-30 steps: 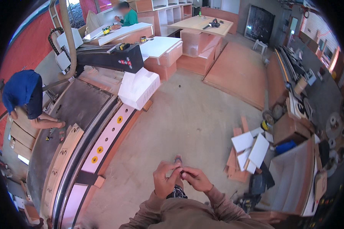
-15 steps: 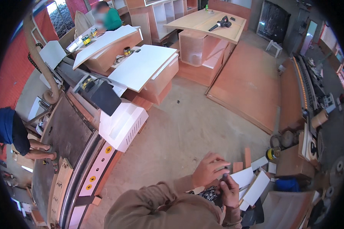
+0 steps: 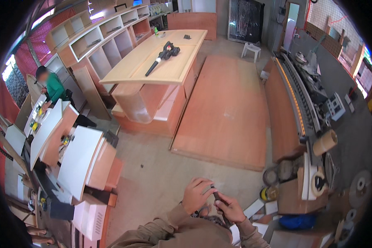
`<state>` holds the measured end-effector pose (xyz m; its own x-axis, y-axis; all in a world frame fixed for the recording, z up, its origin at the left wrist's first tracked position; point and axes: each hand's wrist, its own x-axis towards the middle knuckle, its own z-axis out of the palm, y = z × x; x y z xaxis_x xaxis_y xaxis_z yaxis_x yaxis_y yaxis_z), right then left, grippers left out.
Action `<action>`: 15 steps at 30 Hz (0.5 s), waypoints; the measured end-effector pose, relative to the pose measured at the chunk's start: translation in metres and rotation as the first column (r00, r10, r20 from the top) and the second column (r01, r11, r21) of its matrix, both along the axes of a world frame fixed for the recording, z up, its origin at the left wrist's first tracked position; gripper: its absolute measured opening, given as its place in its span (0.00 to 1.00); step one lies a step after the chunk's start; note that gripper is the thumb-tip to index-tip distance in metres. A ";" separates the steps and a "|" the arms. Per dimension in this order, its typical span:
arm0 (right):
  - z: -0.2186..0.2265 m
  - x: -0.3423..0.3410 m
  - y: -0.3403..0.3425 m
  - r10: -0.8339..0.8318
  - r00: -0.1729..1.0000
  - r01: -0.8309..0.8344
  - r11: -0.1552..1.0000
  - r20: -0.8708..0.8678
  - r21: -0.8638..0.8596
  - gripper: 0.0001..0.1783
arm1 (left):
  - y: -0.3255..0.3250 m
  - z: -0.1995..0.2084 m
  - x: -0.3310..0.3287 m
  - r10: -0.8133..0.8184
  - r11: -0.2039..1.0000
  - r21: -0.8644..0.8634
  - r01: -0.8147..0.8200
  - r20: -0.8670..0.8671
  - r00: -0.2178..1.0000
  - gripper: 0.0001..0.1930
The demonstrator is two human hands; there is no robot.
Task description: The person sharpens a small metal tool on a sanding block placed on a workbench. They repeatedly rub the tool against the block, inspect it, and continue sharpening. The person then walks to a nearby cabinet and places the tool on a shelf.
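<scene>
Close in front of me, my right hand (image 3: 230, 208) is wrapped round a slim dark rod-like tool (image 3: 218, 200), which tilts up to the left. Its lower end runs down past my palm; its exact kind cannot be made out. My left hand (image 3: 197, 195) meets the upper tip, fingers bent toward the thumb as in a pinch. Whatever small thing sits between those fingertips is too small to name. Brown sleeves cover both forearms.
White and wood-coloured board offcuts (image 3: 254, 208) lie beside my right hand, near a blue bundle (image 3: 297, 222). Ahead, a large brown panel (image 3: 227, 111) lies low. A wooden tabletop (image 3: 182, 49) bears a black blower (image 3: 164, 57). A person in green (image 3: 55, 87) works at far left.
My view has swung to the right, so the cabinets and benches sit further left. Both hands stay together at the dark tool, more of which now shows.
</scene>
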<state>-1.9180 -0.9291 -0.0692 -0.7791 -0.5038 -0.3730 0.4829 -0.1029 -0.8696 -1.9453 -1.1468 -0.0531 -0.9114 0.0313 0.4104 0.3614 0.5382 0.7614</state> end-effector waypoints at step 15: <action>-0.034 -0.635 0.068 0.181 0.803 0.068 0.918 -0.567 0.390 0.31 | 0.066 -0.042 -0.632 -0.072 0.969 0.247 -0.015 0.339 0.938 0.17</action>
<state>-2.5531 -0.8608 -0.1029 -0.8810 -0.4725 -0.0254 -0.1333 0.2994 -0.9448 -2.5777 -1.0804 -0.0954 -0.9975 -0.0015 0.0713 0.0672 0.3147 0.9468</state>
